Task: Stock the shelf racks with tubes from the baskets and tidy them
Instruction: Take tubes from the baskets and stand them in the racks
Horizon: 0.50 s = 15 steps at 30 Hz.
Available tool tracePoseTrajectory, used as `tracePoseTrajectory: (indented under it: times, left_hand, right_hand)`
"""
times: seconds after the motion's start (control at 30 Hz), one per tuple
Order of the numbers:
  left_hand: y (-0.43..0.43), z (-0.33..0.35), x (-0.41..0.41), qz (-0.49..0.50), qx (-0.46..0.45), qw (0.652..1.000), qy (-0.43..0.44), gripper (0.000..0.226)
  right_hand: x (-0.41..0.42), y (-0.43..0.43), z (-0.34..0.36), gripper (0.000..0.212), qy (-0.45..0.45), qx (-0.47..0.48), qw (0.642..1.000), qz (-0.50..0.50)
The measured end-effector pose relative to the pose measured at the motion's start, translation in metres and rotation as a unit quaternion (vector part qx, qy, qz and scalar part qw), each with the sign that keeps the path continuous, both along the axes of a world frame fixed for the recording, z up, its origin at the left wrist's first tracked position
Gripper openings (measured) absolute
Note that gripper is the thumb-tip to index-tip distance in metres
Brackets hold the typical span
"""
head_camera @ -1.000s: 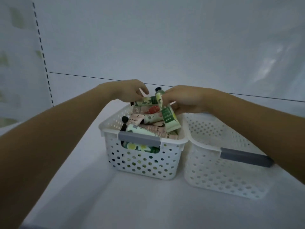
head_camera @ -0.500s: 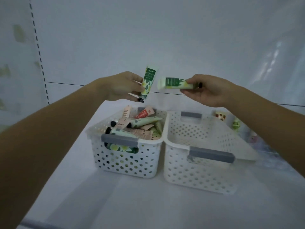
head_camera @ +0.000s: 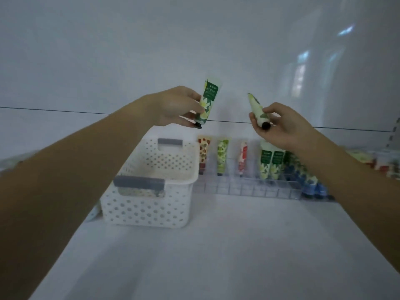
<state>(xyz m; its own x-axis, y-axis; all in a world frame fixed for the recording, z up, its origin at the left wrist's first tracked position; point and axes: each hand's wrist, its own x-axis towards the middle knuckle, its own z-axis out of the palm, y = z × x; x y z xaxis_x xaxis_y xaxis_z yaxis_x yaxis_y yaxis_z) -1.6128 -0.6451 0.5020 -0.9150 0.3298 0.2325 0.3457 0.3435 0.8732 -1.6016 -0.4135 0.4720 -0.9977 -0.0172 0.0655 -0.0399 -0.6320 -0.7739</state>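
We note fingers of left hand [head_camera: 173, 105] pinching green tube [head_camera: 208, 98], right hand [head_camera: 281, 124] pinching pale tube [head_camera: 256, 109]; careless insertion could topple standing tubes [head_camera: 223, 156] in rack [head_camera: 249, 187].

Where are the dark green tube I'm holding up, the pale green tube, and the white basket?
Dark green tube [head_camera: 209, 96]: head view, on its printed label.
Pale green tube [head_camera: 255, 108]: head view, on the middle of its body.
White basket [head_camera: 147, 210]: head view, on its front wall.

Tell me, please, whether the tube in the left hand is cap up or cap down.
Cap down: the left hand holds the green tube nearly upright, black cap at bottom.
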Motion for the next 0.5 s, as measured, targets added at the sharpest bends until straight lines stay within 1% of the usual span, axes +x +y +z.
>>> tracePoseTrajectory:
  times: [0.03,0.1,0.17,0.23,0.27,0.3,0.4,0.5]
  left_hand:
    - [0.015,-0.001,0.001,-0.006,0.003,1.000,-0.003,0.013]
    - [0.045,-0.005,0.003,-0.011,0.017,1.000,-0.010,0.012]
    - [0.074,-0.011,0.005,-0.023,0.040,0.999,-0.023,0.011]
    - [0.101,-0.019,0.008,-0.025,0.049,0.998,-0.038,0.006]
    - [0.113,-0.024,0.009,-0.018,0.050,0.998,-0.044,0.006]
    - [0.125,-0.030,0.010,-0.007,0.053,0.997,-0.048,0.007]
    - [0.154,-0.051,0.009,0.032,0.083,0.994,-0.062,0.008]
    - [0.173,-0.072,0.008,0.071,0.144,0.985,-0.070,0.014]
  right_hand:
    - [0.002,0.015,-0.004,0.011,0.006,0.017,1.000,-0.009]
    - [0.004,0.041,-0.012,0.013,0.019,0.083,0.996,-0.033]
    - [0.005,0.063,-0.021,0.024,0.028,0.153,0.986,-0.054]
    - [0.005,0.082,-0.026,0.039,0.041,0.197,0.977,-0.069]
    - [0.004,0.089,-0.028,0.043,0.049,0.212,0.973,-0.078]
    - [0.004,0.095,-0.029,0.039,0.057,0.219,0.970,-0.086]
    - [0.000,0.106,-0.028,0.004,0.073,0.253,0.959,-0.109]
    - [-0.006,0.110,-0.020,0.009,0.099,0.336,0.926,-0.138]
